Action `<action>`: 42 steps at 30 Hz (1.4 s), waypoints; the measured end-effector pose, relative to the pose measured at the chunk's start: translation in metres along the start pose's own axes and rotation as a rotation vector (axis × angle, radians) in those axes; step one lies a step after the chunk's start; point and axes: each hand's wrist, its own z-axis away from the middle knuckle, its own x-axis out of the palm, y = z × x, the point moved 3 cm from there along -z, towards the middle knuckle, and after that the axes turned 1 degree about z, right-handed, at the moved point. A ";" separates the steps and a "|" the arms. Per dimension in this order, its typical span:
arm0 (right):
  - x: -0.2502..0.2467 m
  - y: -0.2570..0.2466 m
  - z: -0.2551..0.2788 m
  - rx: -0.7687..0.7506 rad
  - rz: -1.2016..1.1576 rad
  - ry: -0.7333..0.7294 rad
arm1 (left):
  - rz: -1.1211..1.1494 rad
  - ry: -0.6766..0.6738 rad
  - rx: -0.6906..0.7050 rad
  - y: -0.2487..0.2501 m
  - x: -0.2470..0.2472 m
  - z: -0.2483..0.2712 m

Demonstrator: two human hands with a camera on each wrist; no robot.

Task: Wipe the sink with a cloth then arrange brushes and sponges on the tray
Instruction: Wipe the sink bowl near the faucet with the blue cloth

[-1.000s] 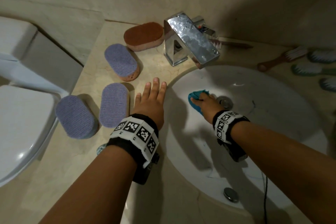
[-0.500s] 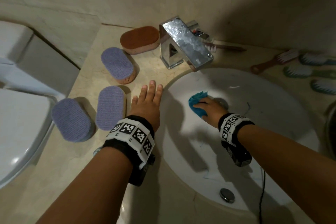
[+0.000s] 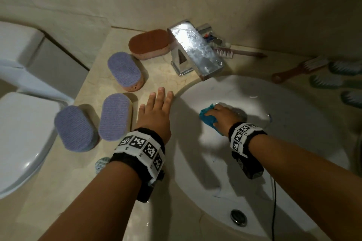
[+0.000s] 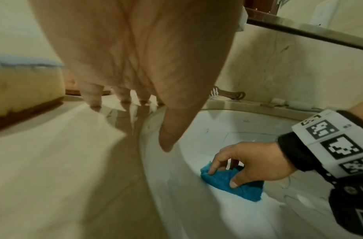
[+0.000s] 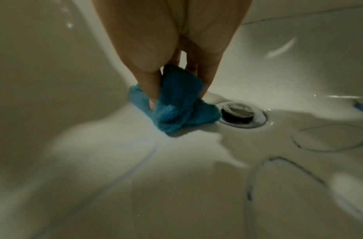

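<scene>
Right hand (image 3: 225,118) pinches the blue cloth (image 3: 208,118) on the sink (image 3: 293,107) floor, just beside the drain (image 5: 240,114).
Left hand (image 3: 154,115) lies flat on the counter (image 3: 58,191), fingers straight, holding nothing, thumb at the basin rim. Three purple sponges (image 3: 115,116) and a brown sponge (image 3: 149,44) lie left of the faucet (image 3: 195,51); brushes (image 3: 299,68) lie on the far right. Toilet (image 3: 21,139) at left.

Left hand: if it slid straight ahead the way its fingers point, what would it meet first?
Probably the faucet base: the left hand lies flat on the counter, fingers aimed there, bare counter between. Depth is uncertain.
</scene>
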 end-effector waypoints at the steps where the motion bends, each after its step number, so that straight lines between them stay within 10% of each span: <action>1: -0.002 0.000 0.001 -0.001 -0.003 -0.003 | 0.013 0.010 -0.009 0.002 -0.002 -0.001; 11: -0.040 -0.004 0.011 -0.060 0.173 0.647 | 0.032 -0.043 -0.029 0.021 -0.010 -0.023; 17: -0.054 -0.016 0.000 -0.017 0.174 0.662 | 0.043 -0.074 0.040 0.011 -0.013 -0.028; 24: -0.041 -0.008 -0.007 0.398 -0.261 0.590 | -0.005 -0.065 0.076 0.007 -0.011 -0.027; 30: -0.046 -0.020 -0.003 0.427 -0.740 0.595 | -0.008 -0.101 0.088 0.006 -0.014 -0.027; 36: -0.039 -0.033 -0.011 0.437 -1.856 0.525 | -0.013 -0.102 0.093 0.006 -0.017 -0.026; 42: -0.038 -0.030 -0.016 0.551 -1.943 0.554 | -0.020 -0.082 0.098 0.005 -0.014 -0.026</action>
